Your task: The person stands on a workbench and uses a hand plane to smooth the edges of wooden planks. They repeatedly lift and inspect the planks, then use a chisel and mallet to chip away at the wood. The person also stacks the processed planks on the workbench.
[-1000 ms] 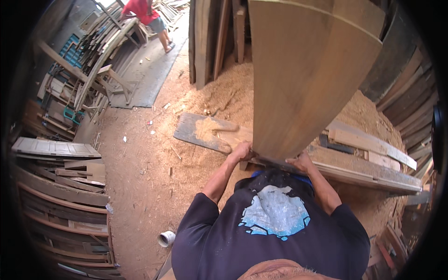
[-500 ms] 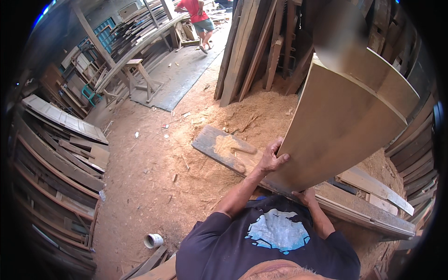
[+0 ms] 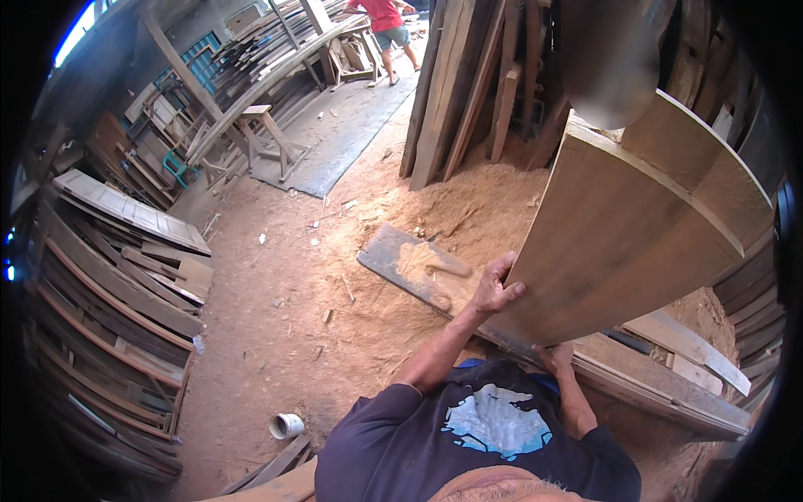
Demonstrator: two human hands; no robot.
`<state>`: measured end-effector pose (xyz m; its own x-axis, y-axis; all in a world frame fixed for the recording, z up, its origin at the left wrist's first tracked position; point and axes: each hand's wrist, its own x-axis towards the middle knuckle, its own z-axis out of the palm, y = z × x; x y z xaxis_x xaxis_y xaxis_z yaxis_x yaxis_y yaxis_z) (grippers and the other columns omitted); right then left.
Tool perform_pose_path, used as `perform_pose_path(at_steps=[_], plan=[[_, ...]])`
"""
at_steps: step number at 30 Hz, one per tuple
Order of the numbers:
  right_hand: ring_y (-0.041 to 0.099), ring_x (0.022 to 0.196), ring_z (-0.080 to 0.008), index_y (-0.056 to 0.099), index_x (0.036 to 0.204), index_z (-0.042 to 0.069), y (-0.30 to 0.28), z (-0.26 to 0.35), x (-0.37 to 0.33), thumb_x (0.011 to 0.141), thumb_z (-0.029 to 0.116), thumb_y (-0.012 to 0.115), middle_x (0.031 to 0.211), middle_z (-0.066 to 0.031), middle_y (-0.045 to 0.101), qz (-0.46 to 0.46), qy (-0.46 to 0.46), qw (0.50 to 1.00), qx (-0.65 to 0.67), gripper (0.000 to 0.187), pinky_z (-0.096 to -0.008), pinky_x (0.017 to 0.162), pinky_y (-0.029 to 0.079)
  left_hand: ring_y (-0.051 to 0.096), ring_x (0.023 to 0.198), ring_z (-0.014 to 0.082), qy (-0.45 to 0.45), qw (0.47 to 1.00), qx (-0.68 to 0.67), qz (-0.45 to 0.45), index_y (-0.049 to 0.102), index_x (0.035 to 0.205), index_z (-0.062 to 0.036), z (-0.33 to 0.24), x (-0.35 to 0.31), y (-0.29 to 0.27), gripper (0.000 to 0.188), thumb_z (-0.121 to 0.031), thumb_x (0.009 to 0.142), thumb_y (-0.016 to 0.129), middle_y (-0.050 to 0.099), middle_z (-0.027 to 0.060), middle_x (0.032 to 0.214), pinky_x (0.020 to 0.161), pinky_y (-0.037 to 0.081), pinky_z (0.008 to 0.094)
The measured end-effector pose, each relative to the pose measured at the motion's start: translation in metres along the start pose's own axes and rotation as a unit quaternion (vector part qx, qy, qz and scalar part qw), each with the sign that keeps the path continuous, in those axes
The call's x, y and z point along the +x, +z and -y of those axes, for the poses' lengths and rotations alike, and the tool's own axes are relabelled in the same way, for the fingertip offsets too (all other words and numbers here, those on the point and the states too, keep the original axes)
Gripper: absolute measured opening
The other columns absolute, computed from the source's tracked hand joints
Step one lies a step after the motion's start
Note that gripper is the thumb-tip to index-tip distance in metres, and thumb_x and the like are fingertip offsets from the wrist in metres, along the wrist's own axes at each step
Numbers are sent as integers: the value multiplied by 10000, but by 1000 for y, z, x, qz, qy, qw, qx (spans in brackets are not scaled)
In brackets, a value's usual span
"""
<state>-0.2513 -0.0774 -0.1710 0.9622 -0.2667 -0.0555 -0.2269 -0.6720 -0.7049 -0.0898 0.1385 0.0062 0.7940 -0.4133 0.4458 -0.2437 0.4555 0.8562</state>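
A broad brown wooden panel (image 3: 623, 243) stands tilted up in front of me on the right, its far end spreading wide towards the top right. My left hand (image 3: 498, 289) grips its left edge, thumb against the face and fingers curled behind. Lower down, my right hand (image 3: 555, 358) holds the panel's near bottom edge; its fingers are partly hidden beneath it. Under the panel lies a long plank bench (image 3: 381, 251), with sawdust heaped on its left end. A blurred grey rounded shape (image 3: 611, 71) covers part of the view above the panel; I cannot make out what it is.
Tall timber planks (image 3: 452, 92) lean beyond the bench, over a sawdust heap (image 3: 493, 197). Stacked boards (image 3: 125, 284) line the left side. A white bucket (image 3: 287, 426) lies tipped on the floor. Farther off are a wooden trestle (image 3: 272, 142) and a person in red (image 3: 385, 21).
The surroundings have shifted slightly right in view, the panel with them. Both hands keep their hold on it. The person in red has changed stance, with an arm now stretched out.
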Motion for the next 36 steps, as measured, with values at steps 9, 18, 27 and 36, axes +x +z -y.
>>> perform_pose_path(at_steps=[9, 18, 27, 36], plan=[[710, 815, -315, 747, 950, 76, -2, -2, 19, 670, 207, 842, 847, -123, 733, -44, -40, 998, -20, 323, -420, 752, 557, 543, 915, 95, 6, 1000, 18, 10, 625, 1082, -37, 7, 14, 3, 554, -501, 835, 801, 603, 0, 969, 799, 457, 272], [586, 1182, -378, 672, 1230, 164, 10, -31, 31, 684, 425, 806, 1222, -162, 653, -76, -46, 991, -102, 620, -499, 991, 480, 611, 1035, 168, 50, 992, 115, -11, 626, 1216, 22, 44, 30, -18, 682, -561, 873, 716, 677, 74, 1069, 908, 489, 348], [541, 1307, -312, 508, 1439, 61, -106, 38, 25, 745, 413, 843, 1410, -168, 577, 107, -13, 972, 207, 847, -438, 1127, 395, 657, 1017, 175, -80, 986, 110, 98, 634, 1165, 1, 24, 20, -28, 532, -360, 835, 844, 701, 77, 1054, 884, 528, 325], [628, 1170, -202, 542, 1368, 7, -216, 204, 35, 847, 336, 837, 1283, -99, 645, -149, -253, 837, 462, 683, -357, 1019, 498, 658, 1136, 333, -240, 827, 416, 294, 680, 1225, -123, 116, -43, -88, 437, -132, 803, 792, 720, 145, 1178, 961, 522, 414]])
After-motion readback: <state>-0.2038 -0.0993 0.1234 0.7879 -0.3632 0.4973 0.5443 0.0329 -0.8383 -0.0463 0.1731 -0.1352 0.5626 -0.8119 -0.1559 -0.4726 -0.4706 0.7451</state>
